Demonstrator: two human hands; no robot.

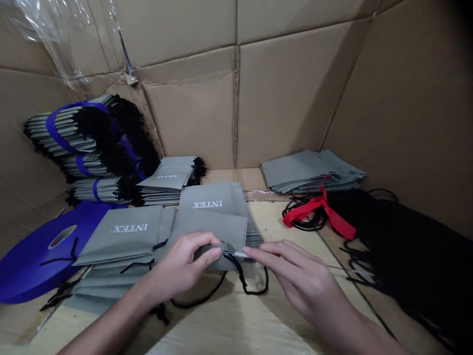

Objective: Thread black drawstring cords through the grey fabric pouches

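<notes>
My left hand is closed on the hemmed edge of a small grey fabric pouch, thumb on top. A black cord comes out at that edge and hangs in a loop below it. My right hand pinches a thin pale rod at the hem opening, beside the cord. How far the rod reaches into the hem is hidden. Behind the hands lies a stack of grey pouches printed INTEX. Left of it, another printed pile rests near my left wrist.
Bundles of corded pouches tied with blue strips are stacked back left, above a blue ribbon roll. At the right lie a black cord heap, a red tie and flat grey pieces. Cardboard walls enclose the work surface.
</notes>
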